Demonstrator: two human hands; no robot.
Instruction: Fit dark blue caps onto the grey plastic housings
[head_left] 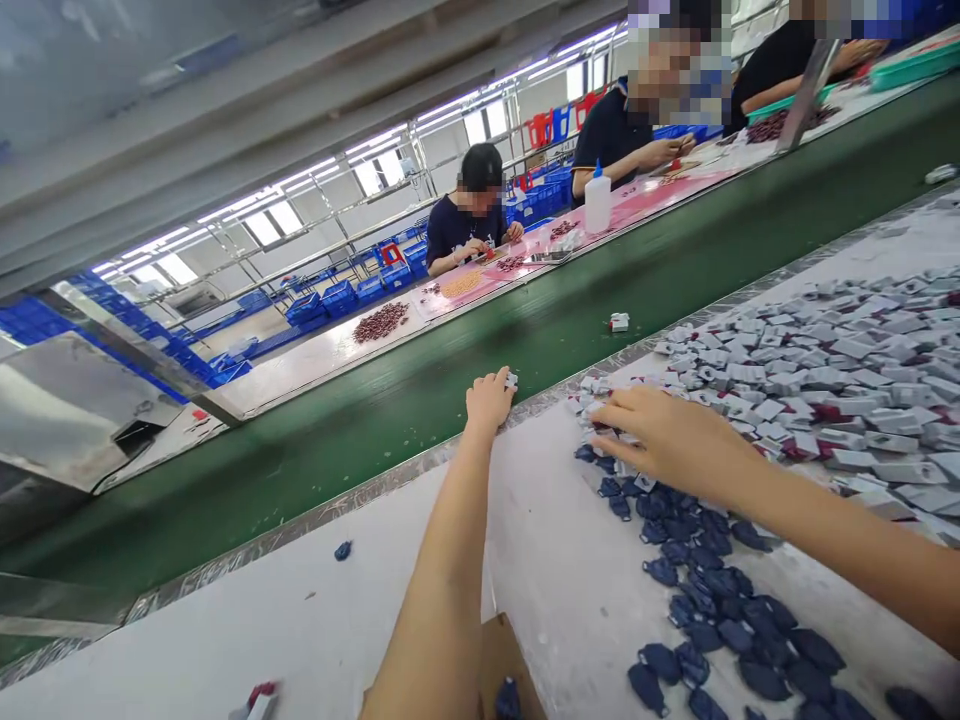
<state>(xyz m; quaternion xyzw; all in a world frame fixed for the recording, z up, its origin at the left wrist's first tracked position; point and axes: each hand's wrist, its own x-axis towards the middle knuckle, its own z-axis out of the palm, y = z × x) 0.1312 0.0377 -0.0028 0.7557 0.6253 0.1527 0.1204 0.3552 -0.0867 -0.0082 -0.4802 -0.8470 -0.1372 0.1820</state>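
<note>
My left hand [487, 402] reaches to the far edge of the white worktable [247, 620] and holds a small grey-white piece [511, 380] at the brim of the green conveyor belt [420, 390]. My right hand [660, 435] lies fingers-down on the near end of a big heap of grey-white plastic pieces [840, 380]; what its fingers hold is hidden. Just below it spreads a pile of dark blue pieces [712, 590].
One grey-white piece [619, 321] lies on the belt. Across it, three people sit at a pink-topped bench with red parts [381, 322] and a white bottle [597, 200]. A single blue piece [343, 550] and a red-white piece [259, 700] lie on my table. Blue crates stand behind.
</note>
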